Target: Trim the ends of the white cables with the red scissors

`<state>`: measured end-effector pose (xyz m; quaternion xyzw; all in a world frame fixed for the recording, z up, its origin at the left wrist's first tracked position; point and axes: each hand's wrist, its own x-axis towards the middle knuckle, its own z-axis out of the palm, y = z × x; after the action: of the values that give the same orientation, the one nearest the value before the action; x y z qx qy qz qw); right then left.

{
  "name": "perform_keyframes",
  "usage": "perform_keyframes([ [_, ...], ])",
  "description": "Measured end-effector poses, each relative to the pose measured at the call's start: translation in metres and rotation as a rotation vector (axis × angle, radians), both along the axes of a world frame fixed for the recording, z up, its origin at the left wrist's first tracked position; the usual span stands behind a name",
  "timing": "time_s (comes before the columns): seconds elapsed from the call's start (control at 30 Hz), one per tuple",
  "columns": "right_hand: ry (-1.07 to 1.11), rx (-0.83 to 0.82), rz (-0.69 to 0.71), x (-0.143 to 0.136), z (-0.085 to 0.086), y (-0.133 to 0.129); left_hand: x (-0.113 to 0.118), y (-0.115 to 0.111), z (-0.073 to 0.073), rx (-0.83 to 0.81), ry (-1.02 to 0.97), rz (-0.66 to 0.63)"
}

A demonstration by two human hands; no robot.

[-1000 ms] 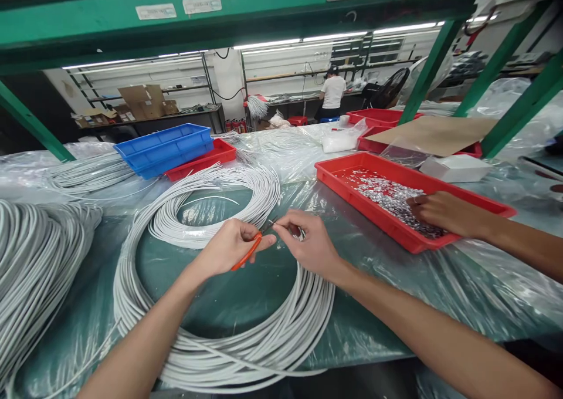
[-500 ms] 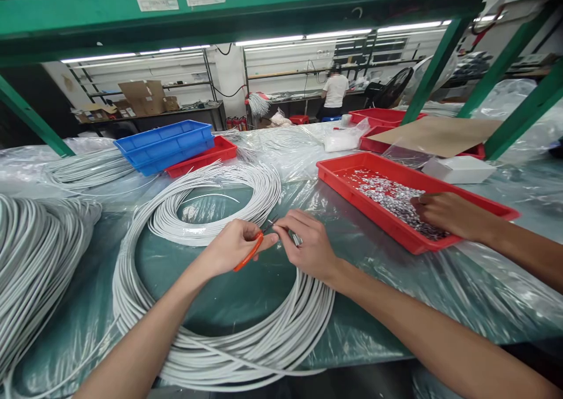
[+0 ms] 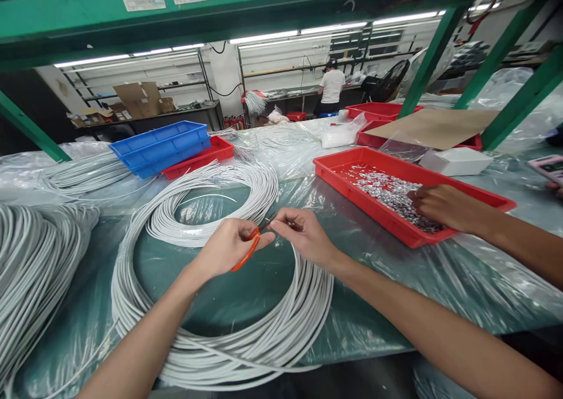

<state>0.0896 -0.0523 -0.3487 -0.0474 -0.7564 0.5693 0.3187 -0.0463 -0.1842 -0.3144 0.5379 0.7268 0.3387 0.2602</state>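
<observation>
My left hand (image 3: 226, 247) grips small pliers with orange handles (image 3: 243, 256), jaws pointing right. My right hand (image 3: 303, 236) pinches a thin wire end at the plier jaws, fingertips touching the tool tip. Both hands hover over a large coil of white cable (image 3: 246, 340) lying on the plastic-covered green table (image 3: 246, 287). A smaller white coil (image 3: 220, 202) lies just behind the hands.
A co-worker's hand (image 3: 440, 205) rests in a red tray (image 3: 352, 190) of small metal parts at right. Blue trays (image 3: 158, 146) stacked on a red tray sit behind. More cable bundles (image 3: 30, 264) lie left. Cardboard (image 3: 435, 126), a white box (image 3: 455, 161), green posts and a distant standing person show.
My right hand has lifted slightly and opened its grip toward the plier tip. The view shifted a little; a pink phone edge appeared at far right.
</observation>
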Motion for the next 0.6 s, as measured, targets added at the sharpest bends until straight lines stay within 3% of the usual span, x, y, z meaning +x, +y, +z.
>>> perform_keyframes([
  [0.07, 0.025, 0.178, -0.11, 0.002, -0.001, -0.003, 0.0, 0.0, 0.001, -0.048, -0.089, -0.013],
  [0.2, 0.084, 0.699, -0.383, 0.001, -0.006, -0.006, -0.001, 0.002, -0.001, -0.161, -0.307, -0.054],
  [0.27, 0.089, 0.839, -0.44, -0.001, -0.01, -0.005, -0.002, 0.003, -0.004, -0.189, -0.348, -0.038],
  [0.33, 0.092, 0.78, -0.447, -0.003, -0.013, -0.005, -0.004, 0.004, -0.005, -0.19, -0.358, -0.016],
  [0.4, 0.081, 0.602, -0.414, -0.005, -0.013, -0.005, -0.007, 0.004, -0.005, -0.155, -0.34, -0.01],
  [0.6, -0.004, 0.143, -0.172, -0.003, -0.01, -0.008, -0.011, 0.006, -0.001, 0.098, -0.243, 0.106],
])
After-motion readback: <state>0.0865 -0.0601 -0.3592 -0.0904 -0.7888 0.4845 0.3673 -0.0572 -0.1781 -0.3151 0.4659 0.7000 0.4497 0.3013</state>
